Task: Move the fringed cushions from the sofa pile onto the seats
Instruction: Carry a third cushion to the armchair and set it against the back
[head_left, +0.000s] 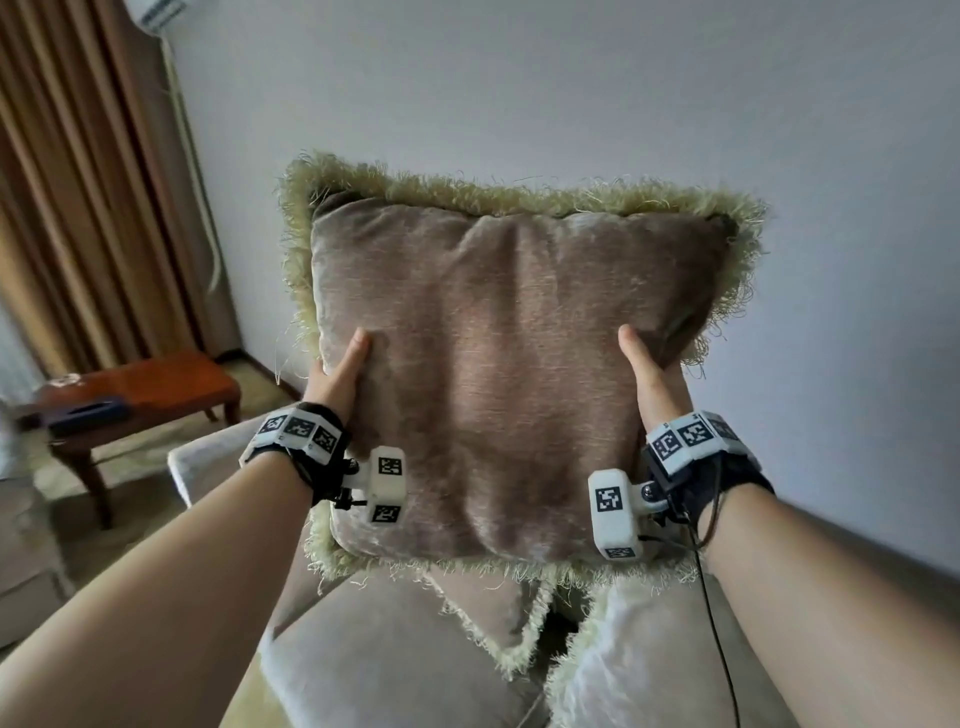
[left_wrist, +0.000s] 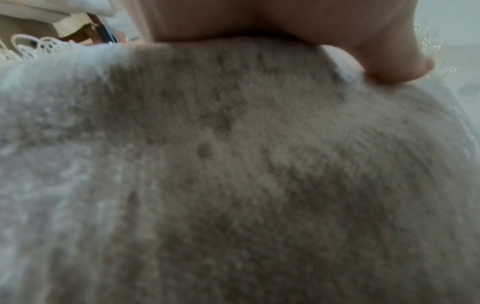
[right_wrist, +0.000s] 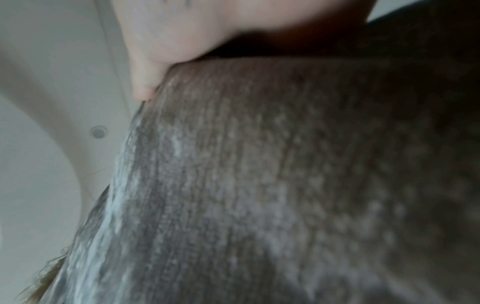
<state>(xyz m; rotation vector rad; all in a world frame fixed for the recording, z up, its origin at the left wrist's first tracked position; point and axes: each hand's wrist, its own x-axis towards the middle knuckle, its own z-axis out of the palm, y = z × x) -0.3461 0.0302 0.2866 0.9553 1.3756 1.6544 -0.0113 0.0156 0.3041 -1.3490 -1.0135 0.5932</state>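
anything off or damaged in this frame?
Nothing broken. The cushion is held up in the air, tilted, between the left hand and right hand. Its fringe looks frayed and matted. More cushions lie jumbled on the sofa below.

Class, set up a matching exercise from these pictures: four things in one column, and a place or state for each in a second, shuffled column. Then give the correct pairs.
Things
1. held cushion
2. left hand
3. wooden table
4. curtain

Places or states
A. hangs at the far left, beside the wall
B. lifted in the air, above the cushions on the sofa
C. stands on the floor left of the sofa, a dark flat object on it
D. grips the held cushion's left edge, thumb on its front

Pairs: 1-B, 2-D, 3-C, 4-A
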